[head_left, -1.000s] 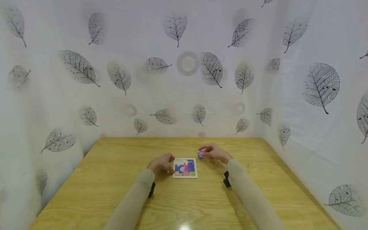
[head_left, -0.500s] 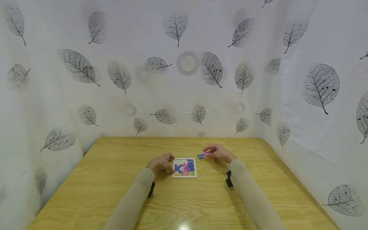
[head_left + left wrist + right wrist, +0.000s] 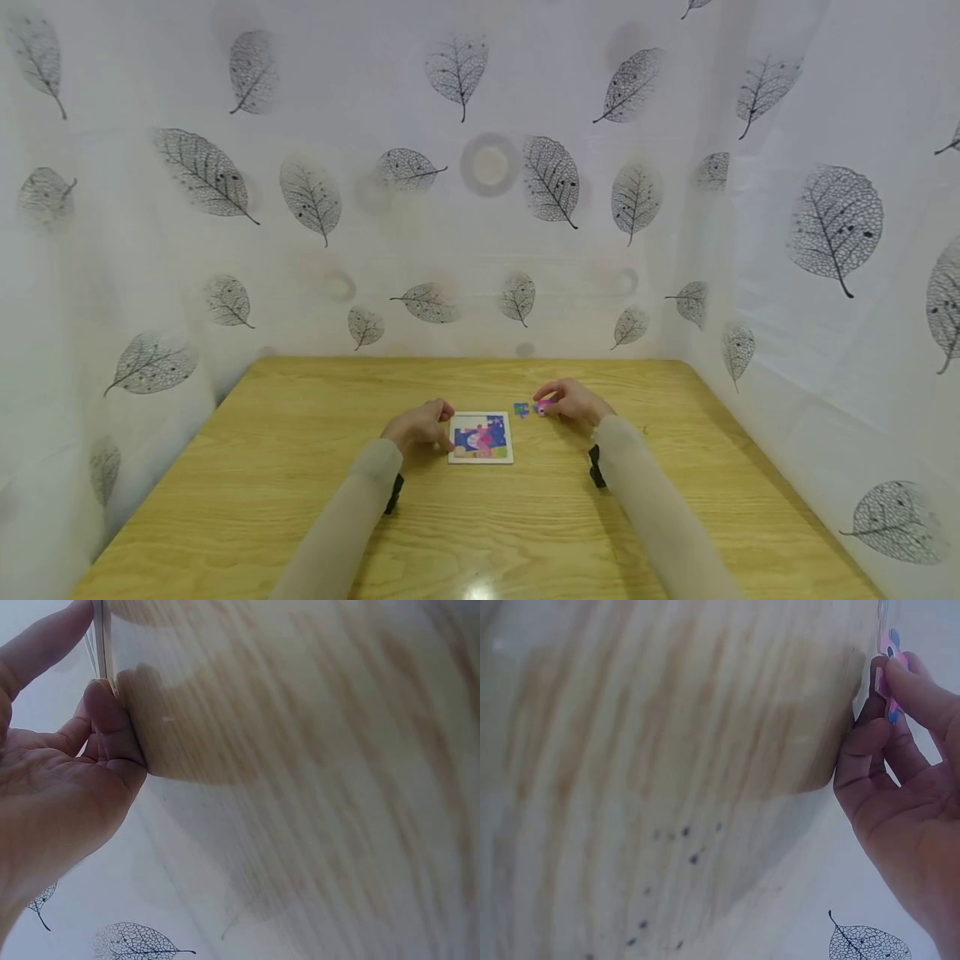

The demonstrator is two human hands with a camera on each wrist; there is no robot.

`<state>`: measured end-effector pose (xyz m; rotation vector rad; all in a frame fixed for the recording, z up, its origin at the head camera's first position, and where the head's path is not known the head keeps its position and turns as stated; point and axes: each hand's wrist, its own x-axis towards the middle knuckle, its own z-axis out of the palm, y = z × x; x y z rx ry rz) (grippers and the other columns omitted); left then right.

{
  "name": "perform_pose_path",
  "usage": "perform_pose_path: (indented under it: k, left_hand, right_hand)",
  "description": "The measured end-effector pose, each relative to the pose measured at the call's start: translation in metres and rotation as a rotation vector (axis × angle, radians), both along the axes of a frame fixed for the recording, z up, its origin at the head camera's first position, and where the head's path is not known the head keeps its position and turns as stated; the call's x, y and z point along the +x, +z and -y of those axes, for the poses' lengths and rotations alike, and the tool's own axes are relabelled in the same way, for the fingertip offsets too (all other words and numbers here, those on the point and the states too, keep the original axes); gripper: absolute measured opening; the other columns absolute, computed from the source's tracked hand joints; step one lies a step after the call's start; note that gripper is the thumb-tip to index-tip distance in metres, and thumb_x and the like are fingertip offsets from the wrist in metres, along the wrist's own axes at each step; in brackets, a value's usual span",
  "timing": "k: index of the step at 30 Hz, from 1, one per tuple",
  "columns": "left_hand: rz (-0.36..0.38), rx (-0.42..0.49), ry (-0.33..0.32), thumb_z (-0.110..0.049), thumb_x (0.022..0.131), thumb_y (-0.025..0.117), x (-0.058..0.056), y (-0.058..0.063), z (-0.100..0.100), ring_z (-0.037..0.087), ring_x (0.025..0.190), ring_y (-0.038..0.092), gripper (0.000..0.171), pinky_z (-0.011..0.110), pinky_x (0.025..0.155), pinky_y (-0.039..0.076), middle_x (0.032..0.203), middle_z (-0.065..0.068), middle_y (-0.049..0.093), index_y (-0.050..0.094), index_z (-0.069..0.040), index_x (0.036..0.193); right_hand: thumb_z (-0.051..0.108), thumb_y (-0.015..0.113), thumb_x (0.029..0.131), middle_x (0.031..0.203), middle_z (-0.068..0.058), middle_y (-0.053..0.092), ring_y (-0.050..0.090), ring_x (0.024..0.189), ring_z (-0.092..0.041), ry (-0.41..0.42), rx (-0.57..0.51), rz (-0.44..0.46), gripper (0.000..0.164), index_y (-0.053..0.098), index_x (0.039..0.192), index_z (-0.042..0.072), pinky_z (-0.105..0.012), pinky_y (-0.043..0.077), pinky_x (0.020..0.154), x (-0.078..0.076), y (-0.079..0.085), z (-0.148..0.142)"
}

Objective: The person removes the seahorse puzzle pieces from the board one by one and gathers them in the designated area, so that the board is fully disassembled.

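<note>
A square jigsaw puzzle [image 3: 482, 438] in a white frame lies on the table, its picture blue, pink and orange with a pale gap at the upper left. My left hand [image 3: 418, 423] holds the frame along its left side, thumb near the lower corner and fingers near the upper one. In the left wrist view, the fingers [image 3: 105, 712] curl by the frame's edge. My right hand [image 3: 576, 401] pinches a pink puzzle piece [image 3: 891, 679] between thumb and fingers, close over the table. Just left of that piece lies a small blue-green puzzle piece [image 3: 521, 409].
The wooden table [image 3: 480, 517] extends around both hands. A white curtain [image 3: 480, 242] printed with dark leaves encloses its back and sides. Beige sleeves cover both arms, with a black band [image 3: 596, 465] at the right wrist.
My right hand has moved right with the pink piece, drawing it off the blue-green one, which now lies separate. The left hand has stayed at the frame.
</note>
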<state>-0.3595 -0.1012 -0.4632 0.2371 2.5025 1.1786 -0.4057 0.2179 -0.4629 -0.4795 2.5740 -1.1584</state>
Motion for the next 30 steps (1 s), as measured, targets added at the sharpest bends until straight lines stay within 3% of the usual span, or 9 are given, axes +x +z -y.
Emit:
perform_pose_path:
  k: [8,17,26,30]
  left_hand:
    - [0.002,-0.022,0.011,0.0,0.072,0.082,-0.0006,-0.0013,-0.0001,0.032,0.123,0.047,0.06,0.048,0.112,0.035,0.13,0.016,0.051,0.051,-0.002,0.123]
    - [0.02,-0.022,0.031,-0.001,0.073,0.082,0.0002,0.0008,-0.0006,0.032,0.125,0.046,0.059,0.048,0.113,0.034,0.133,0.016,0.05,0.051,-0.004,0.124]
    - [0.024,-0.018,0.032,0.0,0.074,0.081,-0.0012,0.0008,0.0001,0.032,0.124,0.046,0.058,0.049,0.112,0.035,0.132,0.016,0.05,0.051,-0.004,0.124]
    - [0.026,-0.018,0.035,-0.001,0.074,0.081,-0.0017,-0.0001,0.0001,0.032,0.125,0.046,0.057,0.048,0.113,0.034,0.133,0.016,0.05,0.052,-0.004,0.123]
  right_hand:
    - [-0.004,0.064,0.088,0.107,-0.015,0.066,0.056,0.089,-0.018,-0.033,0.023,-0.009,0.027,0.067,0.115,0.0,-0.025,0.045,0.069,-0.003,-0.0054,0.0021]
    - [-0.003,0.064,0.089,0.101,-0.012,0.063,0.053,0.089,-0.019,-0.046,0.086,-0.043,0.027,0.068,0.115,0.002,-0.028,0.043,0.075,0.0006,-0.0012,0.0077]
    - [0.0,0.066,0.088,0.116,-0.016,0.064,0.056,0.106,-0.027,-0.062,0.129,-0.07,0.029,0.07,0.116,0.004,-0.049,0.044,0.1,0.0002,-0.0012,0.0093]
    - [0.001,0.065,0.088,0.113,-0.016,0.064,0.056,0.103,-0.026,-0.046,0.12,-0.067,0.03,0.069,0.118,0.003,-0.045,0.047,0.095,-0.0007,-0.0025,0.0081]
